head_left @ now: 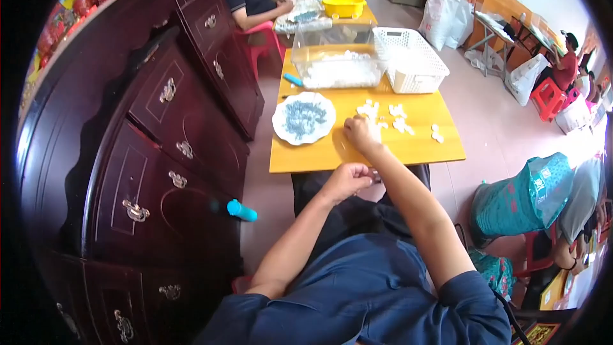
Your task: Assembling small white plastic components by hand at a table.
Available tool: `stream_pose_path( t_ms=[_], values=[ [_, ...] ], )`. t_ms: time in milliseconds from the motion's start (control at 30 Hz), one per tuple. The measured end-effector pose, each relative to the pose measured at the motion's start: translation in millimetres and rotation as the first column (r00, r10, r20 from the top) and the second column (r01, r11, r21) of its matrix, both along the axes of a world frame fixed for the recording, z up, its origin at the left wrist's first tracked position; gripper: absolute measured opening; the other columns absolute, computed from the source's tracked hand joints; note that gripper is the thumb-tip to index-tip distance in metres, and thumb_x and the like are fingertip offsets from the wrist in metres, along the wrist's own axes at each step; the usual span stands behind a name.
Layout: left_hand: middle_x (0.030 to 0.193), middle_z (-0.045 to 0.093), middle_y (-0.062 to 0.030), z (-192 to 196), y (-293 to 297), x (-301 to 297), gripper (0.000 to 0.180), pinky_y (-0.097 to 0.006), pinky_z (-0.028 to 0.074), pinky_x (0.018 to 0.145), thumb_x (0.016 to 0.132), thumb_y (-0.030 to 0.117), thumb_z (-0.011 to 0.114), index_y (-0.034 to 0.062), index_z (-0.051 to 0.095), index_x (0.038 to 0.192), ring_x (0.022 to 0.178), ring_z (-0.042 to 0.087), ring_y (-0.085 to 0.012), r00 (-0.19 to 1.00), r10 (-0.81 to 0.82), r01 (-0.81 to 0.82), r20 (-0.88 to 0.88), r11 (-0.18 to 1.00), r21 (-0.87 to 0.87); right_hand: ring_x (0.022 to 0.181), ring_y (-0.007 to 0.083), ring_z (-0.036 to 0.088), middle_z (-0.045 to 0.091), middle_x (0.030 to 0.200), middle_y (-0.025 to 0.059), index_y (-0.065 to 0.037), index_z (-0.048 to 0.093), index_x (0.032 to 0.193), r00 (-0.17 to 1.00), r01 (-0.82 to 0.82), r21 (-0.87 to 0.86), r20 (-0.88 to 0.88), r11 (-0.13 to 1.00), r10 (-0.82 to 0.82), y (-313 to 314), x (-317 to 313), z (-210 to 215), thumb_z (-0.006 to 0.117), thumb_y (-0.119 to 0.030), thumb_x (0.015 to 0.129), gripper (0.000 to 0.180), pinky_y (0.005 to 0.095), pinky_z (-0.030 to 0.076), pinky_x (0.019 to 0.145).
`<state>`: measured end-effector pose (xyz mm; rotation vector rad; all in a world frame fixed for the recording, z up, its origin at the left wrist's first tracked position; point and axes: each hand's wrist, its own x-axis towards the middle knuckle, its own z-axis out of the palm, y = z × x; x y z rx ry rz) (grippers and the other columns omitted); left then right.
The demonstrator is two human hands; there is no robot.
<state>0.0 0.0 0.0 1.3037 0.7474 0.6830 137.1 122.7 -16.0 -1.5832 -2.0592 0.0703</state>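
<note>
My left hand (pixel 345 180) is curled at the near edge of the yellow-topped table (pixel 306 156), fingers closed around something small that I cannot make out. My right hand (pixel 362 134) rests on the tabletop with its fingers bent down over the surface. Several small white pieces (pixel 399 124) lie scattered just beyond and to the right of it. A white plate (pixel 304 119) piled with small grey-blue parts sits to the left of my right hand.
A clear plastic bin (pixel 336 64) holding white pieces and a white slotted basket (pixel 410 59) stand at the table's far end. A dark wooden cabinet (pixel 159 153) lines the left. A person sits at a further table with a yellow basin (pixel 343 6). A teal bag (pixel 520 198) is on the right.
</note>
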Motion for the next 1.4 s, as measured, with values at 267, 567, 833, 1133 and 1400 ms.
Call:
stream_pose_path(
  t_ms=[267, 567, 833, 1133, 1400],
  values=[
    [0.081, 0.067, 0.0006, 13, 3, -8, 0.013, -0.019, 0.042, 0.053, 0.092, 0.009, 0.072, 0.0007, 0.070, 0.102, 0.060, 0.053, -0.0039, 0.996, 0.073, -0.073, 0.045, 0.997, -0.005, 0.090, 0.0397, 0.071, 0.071, 0.099, 0.0187, -0.005, 0.068, 0.096, 0.990, 0.135, -0.086, 0.063, 0.987, -0.130, -6, -2, -1, 0.064, -0.029, 0.091, 0.025, 0.0496, 0.057, 0.078],
    [0.084, 0.068, -0.0016, 16, 15, -17, 0.021, -0.019, 0.044, 0.057, 0.095, 0.002, 0.061, -0.0019, 0.065, 0.115, 0.064, 0.054, -0.0030, 0.809, 0.538, -0.588, 0.238, 0.732, 0.343, 0.077, 0.0308, 0.072, 0.073, 0.083, 0.0129, 0.000, 0.069, 0.099, 0.825, -0.005, 0.018, -0.565, 1.000, 0.015, -77, 16, 35, 0.067, -0.024, 0.093, 0.024, 0.0420, 0.055, 0.068],
    [0.082, 0.074, -0.0090, 27, -32, 28, 0.033, -0.028, 0.056, 0.064, 0.090, 0.002, 0.064, 0.0024, 0.069, 0.123, 0.067, 0.070, -0.0130, 0.870, 0.453, -0.470, 0.194, 0.647, 0.600, 0.066, 0.0025, 0.049, 0.062, 0.085, -0.0067, -0.013, 0.066, 0.100, 0.005, -0.727, -0.307, -0.897, 0.615, -0.442, -178, 61, 23, 0.066, -0.030, 0.101, 0.017, 0.0198, 0.040, 0.058],
    [0.089, 0.074, -0.0110, 19, -47, 41, 0.035, -0.033, 0.057, 0.077, 0.088, 0.002, 0.065, 0.0041, 0.070, 0.123, 0.083, 0.073, -0.0232, 0.914, 0.402, -0.289, 0.057, 0.547, 0.786, 0.068, 0.0062, 0.055, 0.065, 0.085, -0.0049, -0.013, 0.068, 0.102, -0.258, -0.861, -0.133, -0.717, 0.491, -0.648, -190, 78, -20, 0.071, -0.026, 0.097, 0.015, 0.0221, 0.046, 0.061],
    [0.093, 0.075, -0.0127, 14, -47, 45, 0.033, -0.032, 0.058, 0.074, 0.088, -0.001, 0.065, 0.0038, 0.071, 0.120, 0.078, 0.074, -0.0238, 0.915, 0.403, -0.157, 0.004, 0.347, 0.925, 0.065, 0.0075, 0.057, 0.066, 0.082, -0.0023, -0.012, 0.068, 0.096, -0.313, -0.888, -0.086, -0.605, 0.451, -0.732, -184, 88, -42, 0.073, -0.022, 0.095, 0.012, 0.0232, 0.049, 0.061]
  ],
)
